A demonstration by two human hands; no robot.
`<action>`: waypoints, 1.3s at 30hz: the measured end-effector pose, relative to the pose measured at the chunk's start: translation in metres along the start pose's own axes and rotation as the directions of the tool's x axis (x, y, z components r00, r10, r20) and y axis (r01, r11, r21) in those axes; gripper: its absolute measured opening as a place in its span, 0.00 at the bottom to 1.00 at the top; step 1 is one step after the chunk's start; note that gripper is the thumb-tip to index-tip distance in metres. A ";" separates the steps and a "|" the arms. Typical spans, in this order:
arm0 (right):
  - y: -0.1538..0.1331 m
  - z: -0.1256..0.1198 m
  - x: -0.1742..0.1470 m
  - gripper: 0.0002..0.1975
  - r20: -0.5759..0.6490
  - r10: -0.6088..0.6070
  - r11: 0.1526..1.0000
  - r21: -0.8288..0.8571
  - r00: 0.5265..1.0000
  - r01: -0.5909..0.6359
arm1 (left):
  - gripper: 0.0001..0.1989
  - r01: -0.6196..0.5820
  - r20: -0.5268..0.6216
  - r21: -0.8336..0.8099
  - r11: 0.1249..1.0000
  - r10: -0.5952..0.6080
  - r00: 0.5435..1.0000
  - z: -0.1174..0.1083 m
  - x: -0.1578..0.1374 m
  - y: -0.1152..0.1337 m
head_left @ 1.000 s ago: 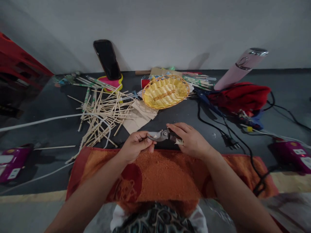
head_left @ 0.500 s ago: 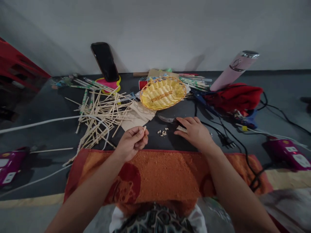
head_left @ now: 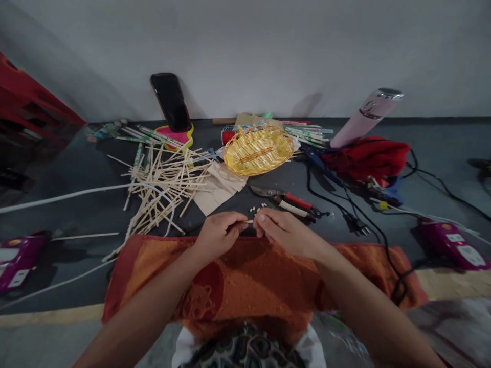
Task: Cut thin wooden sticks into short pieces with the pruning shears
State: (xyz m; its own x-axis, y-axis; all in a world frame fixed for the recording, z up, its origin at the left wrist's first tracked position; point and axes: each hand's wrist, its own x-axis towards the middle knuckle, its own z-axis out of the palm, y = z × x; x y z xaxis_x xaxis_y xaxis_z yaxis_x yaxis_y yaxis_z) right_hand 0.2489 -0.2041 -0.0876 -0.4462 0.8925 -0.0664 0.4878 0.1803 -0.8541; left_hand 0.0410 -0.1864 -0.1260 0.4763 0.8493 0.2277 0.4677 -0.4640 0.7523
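My left hand (head_left: 220,232) is closed, pinching a short pale wooden stick piece (head_left: 250,221) between thumb and fingers. Against the other end of that piece, my right hand (head_left: 284,230) is closed too, its thumb pressed to the fingertips. Both hands meet just above the near edge of the dark surface. Beyond the right hand lie pruning shears (head_left: 295,201) with one red and one white handle, touched by neither hand. Several small cut stick pieces (head_left: 258,208) are scattered behind the fingers, partly hidden by the right hand.
Left of the hands is a loose pile of thin wooden sticks (head_left: 164,179) beside brown paper (head_left: 218,189). A yellow woven basket (head_left: 259,150), a propped phone (head_left: 171,101) and a pink flask (head_left: 366,117) stand behind. Black cables (head_left: 383,240) run at right; an orange towel (head_left: 264,286) lies in front.
My right hand has left the pruning shears and moved left to the stick piece. My left hand has shifted slightly right and turned, so the piece now lies about level between both hands.
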 end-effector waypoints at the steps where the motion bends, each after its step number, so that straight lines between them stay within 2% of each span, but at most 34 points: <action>1: 0.000 0.003 0.001 0.21 0.019 0.019 0.999 0.030 1.000 -0.020 | 0.05 -0.004 -0.004 0.021 1.000 0.004 1.000 0.000 0.000 0.000; 4: 0.010 0.011 0.004 0.22 0.014 0.076 0.993 0.087 0.997 -0.077 | 0.04 -0.016 -0.001 0.070 0.997 0.016 1.000 0.001 -0.002 0.000; 9: 0.025 0.015 0.000 0.24 0.143 0.117 0.965 0.219 0.983 -0.147 | 0.06 -0.064 0.063 0.116 0.991 0.057 0.996 0.004 -0.004 -0.003; 14: 0.025 0.016 0.003 0.22 0.190 0.054 0.976 0.195 0.980 -0.092 | 0.07 -0.073 0.151 0.194 0.978 0.044 0.987 0.005 -0.004 -0.005; 24: 0.028 0.021 0.004 0.20 0.135 -0.004 0.994 0.108 0.991 -0.011 | 0.07 -0.051 0.257 0.265 0.963 -0.019 0.966 0.003 -0.002 -0.005; 31: 0.024 0.030 0.003 0.23 0.061 -0.023 0.955 0.297 0.998 0.004 | 0.08 -0.018 0.135 0.210 0.977 -0.010 0.991 0.000 -0.004 0.002; 39: 0.025 0.039 0.002 0.24 0.064 0.066 0.814 0.574 0.996 -0.090 | 0.07 -0.026 -0.017 0.096 0.995 0.028 0.999 0.002 -0.005 0.005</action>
State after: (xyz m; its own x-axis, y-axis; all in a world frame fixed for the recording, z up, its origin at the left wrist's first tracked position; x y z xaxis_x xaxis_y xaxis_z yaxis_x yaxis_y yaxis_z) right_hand 0.2307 -0.2135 -0.1294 -0.4601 0.8742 -0.1551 0.0071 -0.1710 -0.9852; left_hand 0.0429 -0.1935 -0.1245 0.4764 0.8401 0.2594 0.5245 -0.5083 0.6830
